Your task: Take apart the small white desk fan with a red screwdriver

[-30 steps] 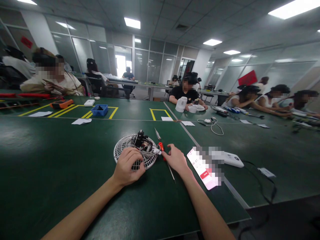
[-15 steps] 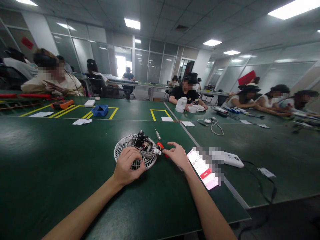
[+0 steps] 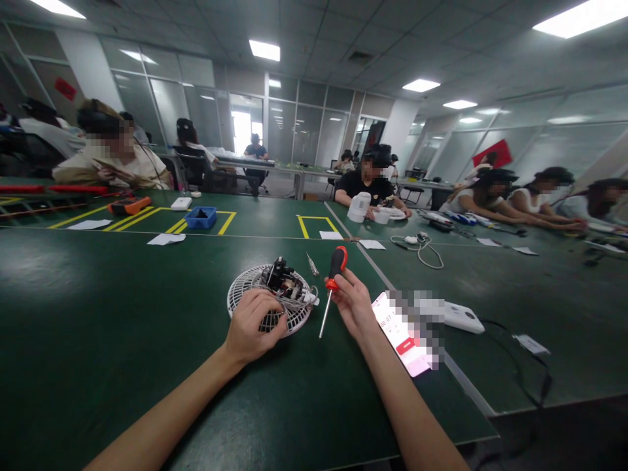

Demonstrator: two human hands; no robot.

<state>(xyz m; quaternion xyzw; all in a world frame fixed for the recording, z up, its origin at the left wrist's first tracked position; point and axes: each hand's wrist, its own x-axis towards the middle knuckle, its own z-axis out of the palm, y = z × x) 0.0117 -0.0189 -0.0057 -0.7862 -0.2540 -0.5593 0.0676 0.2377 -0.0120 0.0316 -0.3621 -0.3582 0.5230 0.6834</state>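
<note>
Both hands are apart from each other: the right hand (image 3: 352,304) is clamped on a red-and-black screwdriver (image 3: 337,263), its handle up and its metal shaft slanting down toward the counter (image 3: 122,320). The left hand (image 3: 258,325) lies over the near edge of a round white grille (image 3: 239,286), its fingers curled toward the thumb; whether something small is pinched between them, I cannot tell. On the grille, just beyond the left hand, sits a dark motor assembly (image 3: 283,280) with wires and a white connector (image 3: 311,297) at its right end. The grille lies flat on the green counter, left of the screwdriver.

Just beyond the grille lies a slim pointed tool (image 3: 313,266). To the right of the right forearm is a lit phone (image 3: 396,327), and next to it a white device (image 3: 458,316) with a dark cable. Farther off, a blue bin (image 3: 201,221) stands near yellow tape markings, and across the counter a person in black (image 3: 360,185) sits behind white parts (image 3: 360,207).
</note>
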